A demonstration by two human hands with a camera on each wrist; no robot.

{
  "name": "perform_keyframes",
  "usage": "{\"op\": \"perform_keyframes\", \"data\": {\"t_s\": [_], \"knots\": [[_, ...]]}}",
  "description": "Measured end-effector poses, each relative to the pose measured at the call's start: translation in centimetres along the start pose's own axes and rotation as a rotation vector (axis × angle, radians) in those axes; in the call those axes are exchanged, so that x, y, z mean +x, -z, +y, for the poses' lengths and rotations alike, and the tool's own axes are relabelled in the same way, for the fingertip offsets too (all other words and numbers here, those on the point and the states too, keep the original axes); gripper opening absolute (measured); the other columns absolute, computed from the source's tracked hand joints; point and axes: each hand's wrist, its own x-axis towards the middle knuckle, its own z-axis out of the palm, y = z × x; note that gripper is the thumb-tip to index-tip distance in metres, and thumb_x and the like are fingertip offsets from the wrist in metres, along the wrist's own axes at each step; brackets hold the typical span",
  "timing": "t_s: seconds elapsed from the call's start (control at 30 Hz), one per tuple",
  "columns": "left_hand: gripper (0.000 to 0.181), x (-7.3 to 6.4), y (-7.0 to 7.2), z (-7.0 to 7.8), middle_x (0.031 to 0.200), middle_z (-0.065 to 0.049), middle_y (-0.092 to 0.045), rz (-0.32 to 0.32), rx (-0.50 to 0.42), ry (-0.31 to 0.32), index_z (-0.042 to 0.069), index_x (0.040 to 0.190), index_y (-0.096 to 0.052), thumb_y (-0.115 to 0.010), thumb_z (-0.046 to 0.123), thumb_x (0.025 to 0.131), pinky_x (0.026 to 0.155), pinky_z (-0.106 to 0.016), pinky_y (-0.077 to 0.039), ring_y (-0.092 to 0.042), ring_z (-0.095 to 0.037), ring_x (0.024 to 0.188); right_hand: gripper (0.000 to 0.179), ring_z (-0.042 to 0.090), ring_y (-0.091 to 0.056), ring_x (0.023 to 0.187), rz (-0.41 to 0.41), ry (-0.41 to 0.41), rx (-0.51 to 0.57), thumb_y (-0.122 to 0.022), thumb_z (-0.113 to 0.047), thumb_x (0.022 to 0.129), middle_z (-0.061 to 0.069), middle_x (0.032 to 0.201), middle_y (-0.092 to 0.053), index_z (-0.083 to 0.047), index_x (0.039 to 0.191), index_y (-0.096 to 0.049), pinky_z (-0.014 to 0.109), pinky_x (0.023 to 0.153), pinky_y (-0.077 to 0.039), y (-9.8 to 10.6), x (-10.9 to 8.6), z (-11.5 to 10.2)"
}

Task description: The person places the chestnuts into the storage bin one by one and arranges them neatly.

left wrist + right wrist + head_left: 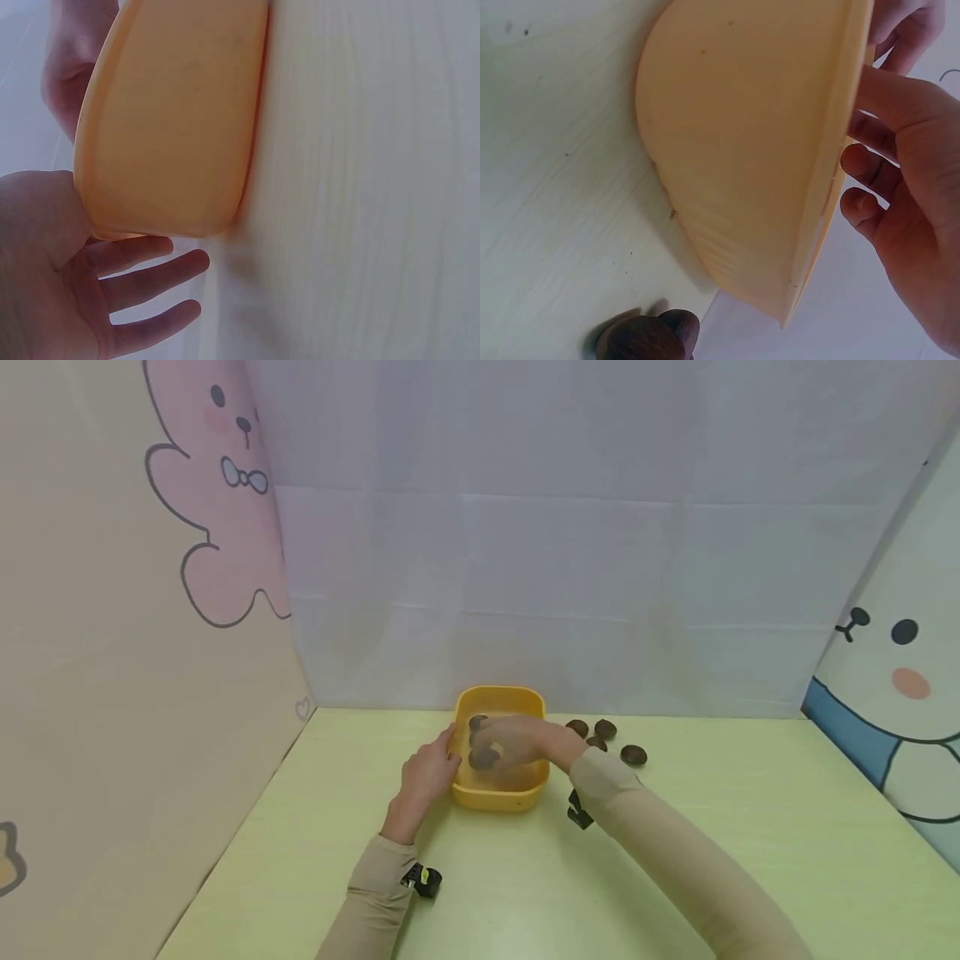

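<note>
A yellow plastic bin (498, 800) stands toward the back of the table with several dark brown chestnuts (483, 758) inside. My left hand (431, 770) grips its left rim; in the left wrist view the other fingers (154, 274) spread along the outside of the wall. My right hand (517, 739), blurred in the head view, reaches over the right rim into the bin, above the chestnuts. In the right wrist view its fingers are bent and partly hidden behind the rim, so whether they hold a chestnut cannot be seen.
Several loose chestnuts (633, 755) lie on the table (720, 810) to the right of the bin, some partly behind the right forearm. A pale cloth wall (570, 610) rises behind the table, with printed side panels at left and right.
</note>
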Motion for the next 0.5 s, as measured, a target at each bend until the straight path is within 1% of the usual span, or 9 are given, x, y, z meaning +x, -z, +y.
{"op": "perform_keyframes", "data": {"t_s": [0.1,0.23,0.3,0.43,0.5], "knots": [[0.057,0.0,0.0,0.1,0.068,-0.008,-0.053,-0.003,-0.004,-0.005,0.017,0.151,-0.045,-0.052,0.018,0.094,0.048,-0.032,-0.033,-0.042,-0.019,0.052,0.021,0.017,-0.060,0.104,-0.015,-0.009,0.002,-0.070,-0.018,0.091,-0.002,0.107,-0.067,-0.015,0.111,-0.072,0.031,0.094,-0.047,-0.1,0.3,0.1],[0.056,-0.1,0.0,0.1,0.074,-0.010,-0.059,-0.001,0.005,-0.003,0.018,0.150,-0.045,-0.052,0.019,0.095,0.048,-0.033,-0.034,-0.044,-0.020,0.053,0.021,0.018,-0.060,0.103,-0.045,-0.010,-0.015,-0.070,-0.017,0.091,-0.001,0.107,-0.068,-0.014,0.112,-0.072,0.031,0.094,-0.048,-0.3,0.6,0.2],[0.056,-0.1,0.0,0.2,0.076,-0.011,-0.060,0.000,0.010,0.001,0.018,0.150,-0.046,-0.052,0.019,0.095,0.048,-0.033,-0.034,-0.044,-0.021,0.054,0.022,0.017,-0.060,0.102,-0.057,-0.013,-0.030,-0.070,-0.016,0.091,-0.002,0.107,-0.068,-0.015,0.113,-0.072,0.031,0.093,-0.048,-0.2,0.8,0.2],[0.056,0.0,0.0,0.1,0.070,-0.009,-0.056,-0.004,0.012,0.009,0.019,0.151,-0.045,-0.052,0.019,0.095,0.048,-0.033,-0.033,-0.042,-0.020,0.053,0.021,0.015,-0.060,0.097,-0.068,-0.008,-0.038,-0.070,-0.015,0.091,-0.003,0.104,-0.067,-0.015,0.111,-0.073,0.030,0.091,-0.049,-0.1,1.2,0.0],[0.056,0.0,0.0,0.1,0.069,-0.008,-0.054,-0.006,0.009,0.009,0.019,0.151,-0.044,-0.052,0.019,0.095,0.048,-0.032,-0.033,-0.042,-0.020,0.052,0.021,0.013,-0.059,0.096,-0.069,-0.023,-0.030,-0.070,-0.015,0.090,-0.004,0.103,-0.067,-0.016,0.111,-0.073,0.030,0.091,-0.049,0.0,1.4,-0.1]]}}
